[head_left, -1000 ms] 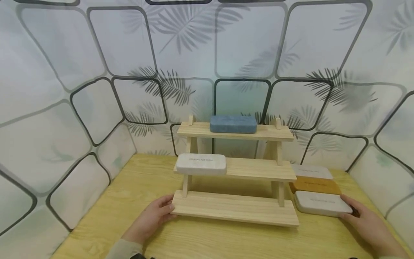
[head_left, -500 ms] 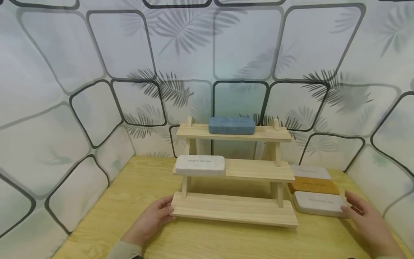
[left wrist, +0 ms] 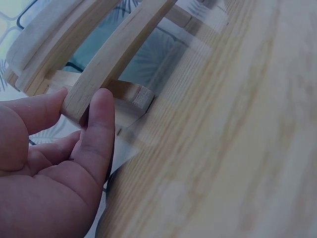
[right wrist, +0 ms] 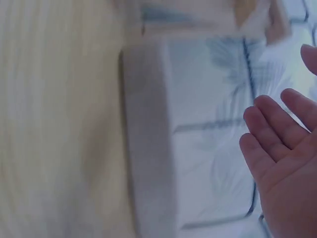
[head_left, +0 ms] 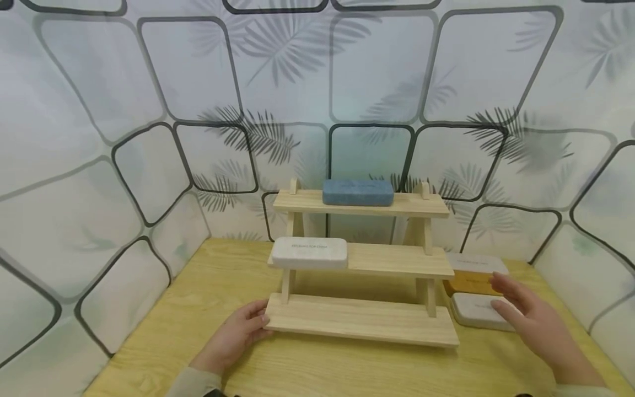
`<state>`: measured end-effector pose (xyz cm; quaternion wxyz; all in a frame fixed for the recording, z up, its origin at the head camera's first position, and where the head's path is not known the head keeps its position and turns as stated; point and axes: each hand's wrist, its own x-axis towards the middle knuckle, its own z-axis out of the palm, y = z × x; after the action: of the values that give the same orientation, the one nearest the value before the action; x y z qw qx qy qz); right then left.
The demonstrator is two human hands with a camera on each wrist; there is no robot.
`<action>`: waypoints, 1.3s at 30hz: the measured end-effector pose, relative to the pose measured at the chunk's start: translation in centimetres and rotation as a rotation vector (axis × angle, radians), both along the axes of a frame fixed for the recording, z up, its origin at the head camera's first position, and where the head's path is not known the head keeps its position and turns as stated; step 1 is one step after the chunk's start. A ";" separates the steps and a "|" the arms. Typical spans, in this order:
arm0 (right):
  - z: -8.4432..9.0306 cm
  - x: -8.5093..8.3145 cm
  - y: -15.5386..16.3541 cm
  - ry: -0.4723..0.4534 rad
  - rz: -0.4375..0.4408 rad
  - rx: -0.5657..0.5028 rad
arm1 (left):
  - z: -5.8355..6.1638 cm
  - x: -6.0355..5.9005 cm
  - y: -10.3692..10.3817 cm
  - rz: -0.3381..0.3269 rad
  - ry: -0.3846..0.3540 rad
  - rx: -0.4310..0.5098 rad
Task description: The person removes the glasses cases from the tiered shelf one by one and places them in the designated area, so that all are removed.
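Observation:
Thumb and fingers of my left hand (head_left: 237, 335) pinch the left end of the bottom board of a three-tier wooden display rack (head_left: 359, 320). The left wrist view shows that grip at the board end (left wrist: 106, 69). My right hand (head_left: 538, 331) is raised with its fingers extended, holding nothing, and in the head view it covers the right end of a white oblong case (head_left: 473, 310). In the right wrist view the blurred case (right wrist: 151, 144) lies apart from the fingers. Behind it lie an orange case (head_left: 466, 283) and another whitish case (head_left: 473, 262), partly covered by the rack and hand.
A blue case (head_left: 358, 193) sits on the rack's top tier. On the middle tier's left end stands a white case with printed lettering (head_left: 310, 253). The wooden table (head_left: 307, 369) is bounded by patterned fabric walls (head_left: 372, 71) at the back and both sides.
My right hand has let go of the front white case's right end and moved left and up over it. The left hand keeps its hold; the rack and cases have not moved.

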<state>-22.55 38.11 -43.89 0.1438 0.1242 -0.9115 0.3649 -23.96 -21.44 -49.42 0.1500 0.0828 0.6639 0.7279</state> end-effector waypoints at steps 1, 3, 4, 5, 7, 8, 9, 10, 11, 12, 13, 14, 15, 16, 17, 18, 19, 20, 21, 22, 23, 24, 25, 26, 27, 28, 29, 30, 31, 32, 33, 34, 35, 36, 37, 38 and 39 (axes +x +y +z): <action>0.4 0.1 -0.9 0.009 0.022 0.009 | 0.0 0.0 0.0 0.000 0.001 0.001; 1.3 0.3 -2.6 0.037 0.069 0.008 | 0.0 -0.1 0.1 0.004 0.005 0.003; 1.7 0.4 -3.5 0.053 0.093 0.004 | 0.0 -0.1 0.1 0.007 0.005 0.005; 2.1 0.4 -4.3 0.062 0.110 0.003 | -0.1 0.0 0.2 0.010 0.004 0.004; 2.9 0.6 -5.8 0.073 0.134 -0.005 | -0.1 0.0 0.2 0.016 0.004 0.001; 3.2 0.5 -6.4 0.076 0.146 -0.007 | -0.1 0.0 0.2 0.015 0.003 -0.001; 3.5 0.5 -7.0 0.083 0.155 -0.011 | 0.0 0.0 0.2 0.016 0.001 -0.002; 3.8 0.4 -7.6 0.082 0.162 -0.012 | -0.1 0.0 0.2 0.015 -0.002 -0.001; 4.0 0.2 -8.1 0.078 0.168 -0.014 | -0.1 0.0 0.3 0.015 -0.004 -0.003; 4.1 0.1 -8.6 0.081 0.179 -0.017 | -0.1 0.1 0.2 0.015 -0.006 -0.003; 4.2 -0.1 -9.1 0.084 0.187 -0.020 | -0.1 0.1 0.2 0.014 -0.008 -0.003; 4.2 -0.3 -9.5 0.087 0.194 -0.023 | -0.1 0.1 0.2 0.014 -0.009 -0.005; 4.2 -0.4 -10.0 0.090 0.198 -0.026 | -0.1 0.2 0.2 0.014 -0.008 -0.007; 4.2 -0.6 -10.4 0.093 0.201 -0.023 | 0.0 0.2 0.2 0.013 -0.005 -0.008; 4.2 -0.7 -10.9 0.093 0.201 -0.021 | 0.0 0.2 0.1 0.012 -0.002 -0.011; 4.2 -0.8 -11.3 0.092 0.201 -0.020 | 0.1 0.2 0.1 0.011 0.000 -0.013; 4.2 -0.9 -11.8 0.096 0.206 -0.017 | 0.1 0.1 0.1 0.010 0.001 -0.014; 4.3 -0.9 -12.3 0.092 0.210 -0.011 | 0.1 0.1 0.1 0.009 0.003 -0.015; 4.4 -1.0 -12.8 0.088 0.217 -0.005 | 0.1 0.1 0.1 0.008 0.005 -0.015; 4.5 -1.1 -13.4 0.083 0.227 0.000 | 0.1 0.1 0.1 0.006 0.006 -0.015; 4.7 -1.2 -13.9 0.073 0.239 0.000 | 0.1 0.1 0.1 0.006 0.004 -0.014; 4.9 -1.3 -14.5 0.069 0.252 0.002 | 0.1 0.1 0.1 0.006 0.003 -0.013; 5.1 -1.4 -15.0 0.068 0.268 0.004 | 0.1 0.1 0.1 0.006 0.003 -0.012; 5.3 -1.6 -15.5 0.061 0.278 0.004 | 0.1 0.1 0.1 0.005 0.004 -0.011; 5.4 -1.7 -16.0 0.060 0.291 0.004 | 0.1 0.1 0.1 0.005 0.003 -0.011; 5.6 -1.9 -16.5 0.060 0.301 0.004 | 0.1 0.1 0.1 0.005 0.003 -0.010; 5.8 -2.0 -16.9 0.058 0.310 0.003 | 0.1 0.1 0.1 0.006 0.000 -0.010; 5.9 -2.2 -17.3 0.061 0.319 0.005 | 0.1 0.1 0.1 0.006 -0.001 -0.010; 6.0 -2.4 -17.6 0.062 0.326 0.007 | 0.1 0.1 0.1 0.008 -0.003 -0.011; 6.1 -2.6 -18.0 0.063 0.333 0.009 | 0.1 0.1 0.1 0.008 -0.004 -0.012; 6.1 -2.8 -18.3 0.067 0.338 0.014 | 0.1 0.1 0.1 0.009 -0.006 -0.013; 6.1 -2.9 -18.6 0.067 0.342 0.017 | 0.1 0.1 0.1 0.010 -0.006 -0.014; 6.2 -3.1 -18.9 0.064 0.345 0.019 | 0.1 0.1 0.1 0.010 -0.006 -0.014; 6.2 -3.3 -19.2 0.064 0.346 0.024 | 0.1 0.1 0.1 0.010 -0.006 -0.016; 6.2 -3.5 -19.4 0.061 0.344 0.029 | 0.1 0.1 0.1 0.009 -0.006 -0.015; 6.3 -3.7 -19.6 0.057 0.342 0.034 | 0.1 0.1 0.1 0.008 -0.005 -0.017; 6.3 -3.9 -19.9 0.053 0.340 0.040 | 0.1 0.1 0.1 0.008 -0.005 -0.017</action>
<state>-26.44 18.23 -37.62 0.1014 0.2890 -0.8803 0.3624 -23.82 -21.37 -49.35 0.1493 0.0771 0.6700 0.7231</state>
